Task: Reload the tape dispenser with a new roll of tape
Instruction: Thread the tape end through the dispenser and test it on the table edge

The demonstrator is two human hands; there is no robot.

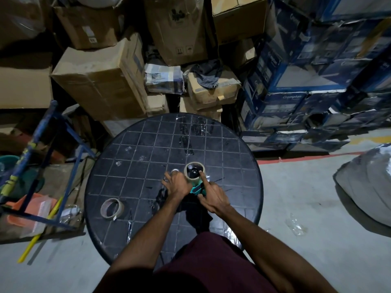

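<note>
On the round black grid-patterned surface (131, 157), the left hand (177, 182) curls its fingers around a glossy tan tape roll (194, 171) seated on the teal plastic dispenser (197, 189). The right hand (212, 196) grips the dispenser, index finger straight on the roll's rim. A spent brown cardboard core (112, 208) lies well apart, nearer the left edge.

I can read "Crompton" on a blue box (292, 97) in the stack at right, and again, tilted, on another blue box (273, 62) higher up; other print is illegible
</note>
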